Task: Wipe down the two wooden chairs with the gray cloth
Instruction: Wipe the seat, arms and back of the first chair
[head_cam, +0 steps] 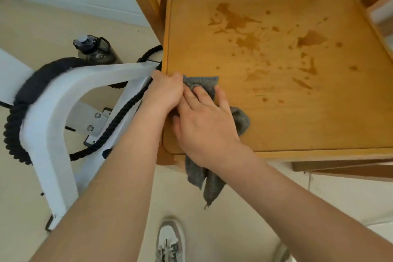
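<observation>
A wooden chair with a cane backrest fills the upper right; its flat seat carries brown wet stains across the middle and right. The gray cloth lies on the seat's front left corner, and part of it hangs over the front edge. My right hand presses flat on the cloth with fingers spread. My left hand is curled at the seat's left edge, pinching the cloth's left end. Only one wooden chair is fully in view.
A white frame wrapped in thick black rope stands on the floor to the left, close to the seat's edge. A dark water bottle stands behind it. My shoe is on the pale floor below.
</observation>
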Tool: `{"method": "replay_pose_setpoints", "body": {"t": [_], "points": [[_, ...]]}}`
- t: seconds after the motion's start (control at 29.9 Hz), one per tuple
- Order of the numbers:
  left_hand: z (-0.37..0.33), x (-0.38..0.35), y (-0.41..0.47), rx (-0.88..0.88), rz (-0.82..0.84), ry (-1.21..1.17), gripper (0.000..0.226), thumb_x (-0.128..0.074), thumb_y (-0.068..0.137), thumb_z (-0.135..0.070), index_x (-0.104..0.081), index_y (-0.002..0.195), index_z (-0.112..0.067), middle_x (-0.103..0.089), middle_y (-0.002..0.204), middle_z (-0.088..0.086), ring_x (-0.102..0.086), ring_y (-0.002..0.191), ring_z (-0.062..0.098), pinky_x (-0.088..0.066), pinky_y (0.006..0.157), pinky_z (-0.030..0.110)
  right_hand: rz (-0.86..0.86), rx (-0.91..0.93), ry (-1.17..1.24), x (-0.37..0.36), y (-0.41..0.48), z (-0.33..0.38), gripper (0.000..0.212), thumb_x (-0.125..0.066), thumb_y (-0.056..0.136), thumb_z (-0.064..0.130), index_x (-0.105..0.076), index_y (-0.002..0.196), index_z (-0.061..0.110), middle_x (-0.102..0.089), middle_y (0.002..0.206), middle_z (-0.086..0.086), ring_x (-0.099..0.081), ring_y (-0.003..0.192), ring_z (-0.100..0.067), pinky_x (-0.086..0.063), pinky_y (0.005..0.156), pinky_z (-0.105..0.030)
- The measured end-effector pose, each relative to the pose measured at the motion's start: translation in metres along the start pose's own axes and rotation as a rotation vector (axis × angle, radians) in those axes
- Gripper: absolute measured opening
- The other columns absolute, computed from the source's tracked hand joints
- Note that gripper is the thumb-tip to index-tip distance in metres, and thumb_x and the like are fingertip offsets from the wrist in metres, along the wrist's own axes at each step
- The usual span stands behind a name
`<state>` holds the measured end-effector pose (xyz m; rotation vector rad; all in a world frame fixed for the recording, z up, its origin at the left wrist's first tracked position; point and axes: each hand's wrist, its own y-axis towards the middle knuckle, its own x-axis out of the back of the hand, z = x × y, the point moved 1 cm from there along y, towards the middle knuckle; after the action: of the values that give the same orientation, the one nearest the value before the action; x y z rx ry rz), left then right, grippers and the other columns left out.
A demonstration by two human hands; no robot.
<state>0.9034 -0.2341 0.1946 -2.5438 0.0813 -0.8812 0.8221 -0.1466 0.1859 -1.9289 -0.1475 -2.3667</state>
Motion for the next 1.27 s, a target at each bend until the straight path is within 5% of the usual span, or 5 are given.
{"method": "replay_pose_setpoints", "body": {"t": [0.4, 0.6, 0.87, 1.04, 1.27], "points": [[0.039, -0.003, 0.001, 0.016, 0.209, -0.359, 0.063, -0.034, 0.093, -0.064, -0.043, 0.141, -0.024, -0.058, 0.126, 0.001, -0.058, 0.108, 0.022, -0.045, 0.096, 0.039, 0.132, -0.328, -0.153, 0.023, -0.030, -0.060, 0.058, -0.023, 0.102, 0.033, -0.008, 0.154, 0.010, -0.001, 0.163, -0.008, -0.006, 0.149, -0.027, -0.003, 0.119, -0.044], [0.040, -0.004, -0.001, -0.068, 0.110, -0.339, 0.052, -0.035, 0.098, -0.054, -0.054, 0.132, -0.019, -0.057, 0.129, -0.002, -0.052, 0.118, 0.017, -0.039, 0.102, 0.033, 0.180, -0.013, -0.042, -0.003, 0.002, 0.018, 0.069, -0.033, 0.098, 0.020, 0.008, 0.151, 0.002, 0.012, 0.161, -0.016, 0.002, 0.149, -0.033, -0.012, 0.117, -0.048], [0.055, 0.002, -0.040, 0.082, 0.204, -0.363, 0.067, -0.032, 0.091, -0.068, -0.033, 0.144, -0.028, -0.057, 0.122, 0.004, -0.060, 0.094, 0.022, -0.049, 0.073, 0.037, 0.061, -0.285, -0.070, 0.031, -0.078, -0.095, 0.047, -0.026, 0.102, 0.041, -0.026, 0.148, 0.035, -0.023, 0.158, 0.015, -0.019, 0.145, -0.014, -0.021, 0.112, -0.051], [0.069, 0.005, -0.059, 0.111, 0.199, -0.360, 0.069, -0.030, 0.090, -0.070, -0.032, 0.146, -0.029, -0.055, 0.132, 0.008, -0.057, 0.112, 0.028, -0.044, 0.099, 0.048, -0.064, -0.202, 0.008, 0.037, -0.080, -0.035, 0.030, -0.045, 0.092, 0.009, -0.058, 0.117, 0.019, -0.064, 0.103, -0.007, -0.056, 0.103, -0.029, -0.030, 0.068, -0.030], [0.020, -0.005, -0.104, -0.794, -0.270, 0.160, 0.065, -0.059, 0.075, 0.003, -0.048, 0.128, -0.032, -0.046, 0.127, -0.009, -0.042, 0.118, 0.006, -0.031, 0.096, 0.012, -0.220, 0.042, 0.405, 0.091, -0.065, -0.050, 0.033, -0.047, 0.093, 0.008, -0.066, 0.113, 0.026, -0.071, 0.106, -0.001, -0.062, 0.099, -0.026, -0.051, 0.080, -0.038]]}}
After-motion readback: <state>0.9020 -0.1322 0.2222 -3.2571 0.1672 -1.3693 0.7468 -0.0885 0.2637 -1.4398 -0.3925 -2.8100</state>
